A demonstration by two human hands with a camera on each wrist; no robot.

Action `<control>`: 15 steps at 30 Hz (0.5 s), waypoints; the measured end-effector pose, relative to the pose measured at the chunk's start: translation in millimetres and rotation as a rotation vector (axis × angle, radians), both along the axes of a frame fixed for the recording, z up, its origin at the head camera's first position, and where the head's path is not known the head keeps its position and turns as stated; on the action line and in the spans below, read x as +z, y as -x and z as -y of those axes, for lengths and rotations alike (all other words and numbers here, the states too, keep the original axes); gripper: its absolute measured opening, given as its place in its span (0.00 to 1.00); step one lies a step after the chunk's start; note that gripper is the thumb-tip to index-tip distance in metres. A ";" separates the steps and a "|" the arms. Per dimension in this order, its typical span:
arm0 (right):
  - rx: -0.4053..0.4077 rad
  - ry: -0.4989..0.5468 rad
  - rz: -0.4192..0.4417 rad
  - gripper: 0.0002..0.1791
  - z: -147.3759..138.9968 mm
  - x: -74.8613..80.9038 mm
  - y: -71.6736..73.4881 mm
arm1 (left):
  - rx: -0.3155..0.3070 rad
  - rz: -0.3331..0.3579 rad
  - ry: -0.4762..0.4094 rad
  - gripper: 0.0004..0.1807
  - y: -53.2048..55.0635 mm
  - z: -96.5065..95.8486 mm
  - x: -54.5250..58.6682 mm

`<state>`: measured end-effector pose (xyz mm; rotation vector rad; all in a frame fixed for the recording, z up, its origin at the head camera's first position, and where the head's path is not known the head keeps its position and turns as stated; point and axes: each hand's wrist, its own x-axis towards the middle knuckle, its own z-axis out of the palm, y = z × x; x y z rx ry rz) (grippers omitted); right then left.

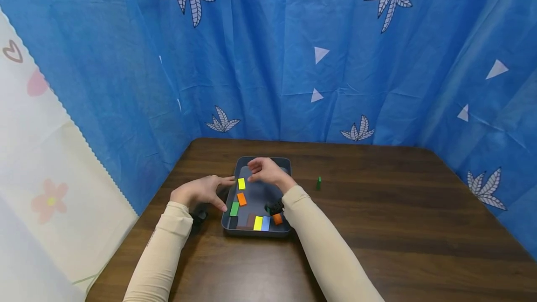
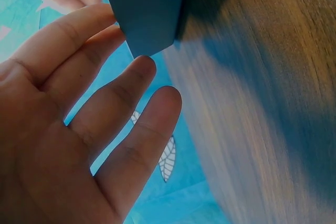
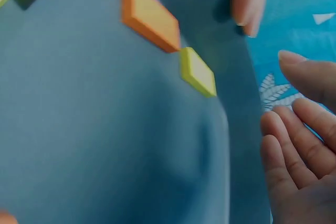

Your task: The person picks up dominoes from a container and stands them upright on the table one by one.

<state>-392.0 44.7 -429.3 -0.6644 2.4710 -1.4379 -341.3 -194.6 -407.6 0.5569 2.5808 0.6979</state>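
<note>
A dark grey tray [image 1: 262, 195] holds several flat coloured blocks. My left hand [image 1: 204, 189] is at the tray's left side, fingers extended; in the left wrist view the fingers [image 2: 128, 129] reach toward the tray's outer wall [image 2: 149, 9]. Whether they all touch it I cannot tell. Over the far part of the tray hovers my right hand [image 1: 268, 172], its fingers gently bent, holding nothing. The yellow block [image 1: 241, 183] lies nearest both hands, along the left wall. Behind it come an orange block [image 1: 241, 199] and a green block [image 1: 234, 209].
Along the tray's near end lie a black block [image 1: 233, 222], brown pieces [image 1: 251, 220], another yellow block [image 1: 258, 223], a light blue block [image 1: 266, 223] and an orange one [image 1: 277, 219]. A green block [image 1: 319, 182] stands on the wooden table [image 1: 398, 218], right of the tray. Blue curtains [image 1: 268, 50] hang behind.
</note>
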 end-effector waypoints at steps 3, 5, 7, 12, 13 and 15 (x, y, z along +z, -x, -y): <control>0.005 -0.019 0.009 0.30 5.6 -5.0 0.3 | -0.019 -0.006 0.003 0.50 -0.1 -0.9 -0.5; 0.021 -0.040 0.019 0.31 8.6 -8.4 0.6 | -0.024 -0.008 0.007 0.50 0.1 -1.0 -1.1; 0.038 -0.063 0.027 0.31 10.6 -11.5 1.2 | -0.036 -0.012 0.007 0.50 0.5 -0.9 -1.7; 0.051 -0.102 0.051 0.33 12.1 -18.8 2.7 | -0.018 -0.003 0.000 0.49 0.9 -1.4 -2.2; 0.049 -0.107 0.058 0.34 12.0 -20.1 2.9 | -0.023 -0.007 0.003 0.49 0.9 -1.4 -2.3; 0.042 -0.110 0.069 0.33 12.1 -22.5 3.5 | -0.024 -0.008 0.004 0.49 1.0 -1.5 -2.6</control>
